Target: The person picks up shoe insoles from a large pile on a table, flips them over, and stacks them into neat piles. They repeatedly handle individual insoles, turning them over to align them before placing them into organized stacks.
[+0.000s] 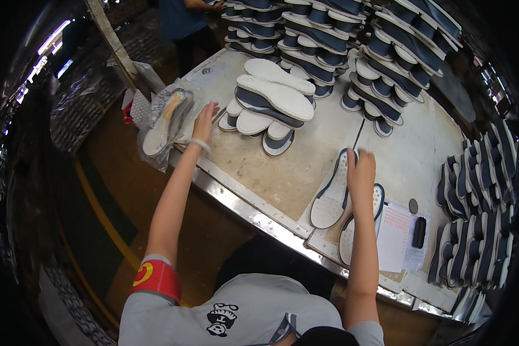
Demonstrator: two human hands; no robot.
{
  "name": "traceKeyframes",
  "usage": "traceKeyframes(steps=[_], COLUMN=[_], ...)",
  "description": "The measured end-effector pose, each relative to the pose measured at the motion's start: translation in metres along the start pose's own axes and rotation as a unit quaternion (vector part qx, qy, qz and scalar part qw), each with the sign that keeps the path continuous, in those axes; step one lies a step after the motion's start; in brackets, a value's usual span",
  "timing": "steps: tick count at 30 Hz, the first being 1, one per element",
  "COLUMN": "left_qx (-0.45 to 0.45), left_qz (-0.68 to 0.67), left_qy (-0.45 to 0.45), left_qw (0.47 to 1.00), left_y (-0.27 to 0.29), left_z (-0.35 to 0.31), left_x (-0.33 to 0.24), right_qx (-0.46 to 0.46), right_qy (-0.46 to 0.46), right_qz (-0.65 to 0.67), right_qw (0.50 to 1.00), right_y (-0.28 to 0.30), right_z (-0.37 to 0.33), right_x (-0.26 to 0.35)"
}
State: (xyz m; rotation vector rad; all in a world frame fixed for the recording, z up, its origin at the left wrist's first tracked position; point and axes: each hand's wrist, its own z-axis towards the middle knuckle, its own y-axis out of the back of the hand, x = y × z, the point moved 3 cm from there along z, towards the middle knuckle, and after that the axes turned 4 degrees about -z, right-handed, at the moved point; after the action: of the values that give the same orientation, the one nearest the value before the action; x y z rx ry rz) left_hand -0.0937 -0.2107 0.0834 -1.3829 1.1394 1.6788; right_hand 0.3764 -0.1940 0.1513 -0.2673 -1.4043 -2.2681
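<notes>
Right hand (360, 168) presses sole (331, 196) mid-table.

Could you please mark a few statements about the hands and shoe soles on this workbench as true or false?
1. The right hand rests on a pair of soles lying side by side. True.
2. The left hand holds a black marker. False: it reaches to a clear plastic bag with soles inside.
3. Paper sheets lie right of the pair. True.
4. The stacked soles between the hands are red. False: white and dark blue-grey.
</notes>
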Motion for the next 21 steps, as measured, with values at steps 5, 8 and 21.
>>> traceKeyframes(steps=[5, 8, 21], left_qx=[0.054, 0.118, 0.134], left_qz=[-0.148, -0.184, -0.165], left_qy=[0.153, 0.229, 0.175], left_qw=[0.976, 0.949, 0.961], left_y=[-0.031, -0.046, -0.062], left_z=[0.076, 0.101, 0.09], left_x=[-0.012, -0.013, -0.063], right_qx=[0.219, 0.276, 0.307], right_qy=[-0.266, -0.368, -0.298], right_qz=[0.461, 0.517, 0.592], right_qw=[0.818, 0.722, 0.683], right_y=[-0.087, -0.126, -0.117], right_z=[0.061, 0.071, 0.077], right_x=[0.036, 0.064, 0.099])
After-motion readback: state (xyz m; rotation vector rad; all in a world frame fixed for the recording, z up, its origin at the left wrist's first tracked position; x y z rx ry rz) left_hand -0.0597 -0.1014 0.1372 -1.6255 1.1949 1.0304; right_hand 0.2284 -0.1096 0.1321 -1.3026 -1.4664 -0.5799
